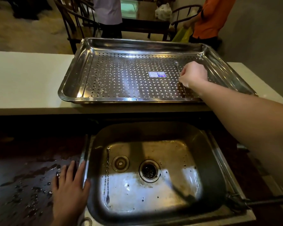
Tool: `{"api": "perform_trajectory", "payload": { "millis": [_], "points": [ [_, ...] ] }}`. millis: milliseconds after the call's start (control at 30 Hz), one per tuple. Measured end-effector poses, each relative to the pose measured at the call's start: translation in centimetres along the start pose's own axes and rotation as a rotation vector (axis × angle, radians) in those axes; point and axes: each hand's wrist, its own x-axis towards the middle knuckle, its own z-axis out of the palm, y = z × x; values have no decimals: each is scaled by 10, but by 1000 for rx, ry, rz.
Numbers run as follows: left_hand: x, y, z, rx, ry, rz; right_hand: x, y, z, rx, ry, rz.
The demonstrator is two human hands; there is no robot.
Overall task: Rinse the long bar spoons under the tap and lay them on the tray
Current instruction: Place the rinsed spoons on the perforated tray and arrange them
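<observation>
A perforated steel tray (88, 62) lies on the raised white counter beyond the sink. My right hand (193, 74) reaches over its right side and pinches a long bar spoon (177, 66) whose bowl points away, low against the tray floor. Another long twisted bar spoon (107, 175) lies in the steel sink (207, 160), along the left side of the basin, its forked end near me. My left hand (69, 188) rests flat on the wet dark counter at the sink's left rim. The tap (268, 201) juts in from the right; no water stream is visible.
A drain (149, 170) and a round plug (120, 163) sit on the sink floor. Water drops cover the dark counter (23, 193) on the left. Beyond the white counter (23, 75) stand dark chairs, a table and two people.
</observation>
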Motion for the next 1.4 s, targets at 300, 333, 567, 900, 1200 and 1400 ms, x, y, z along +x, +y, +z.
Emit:
{"api": "perform_trajectory", "payload": {
  "millis": [300,333,567,900,1200,1400],
  "points": [
    [-2,-5,4,34,9,40,-41,-37,-32,250,52,-167],
    [-2,-6,4,31,11,41,-51,-45,-38,294,48,-195],
    [-1,-6,4,38,9,40,-172,-76,-42,500,16,-464],
    [-1,-5,5,21,-4,32,-273,-53,193,232,-870,-206],
    [-1,-7,6,-7,11,28,-305,-53,322,47,-906,56],
    [-2,-5,3,-10,16,18,-313,-58,342,-7,-907,34]
  ]
}}
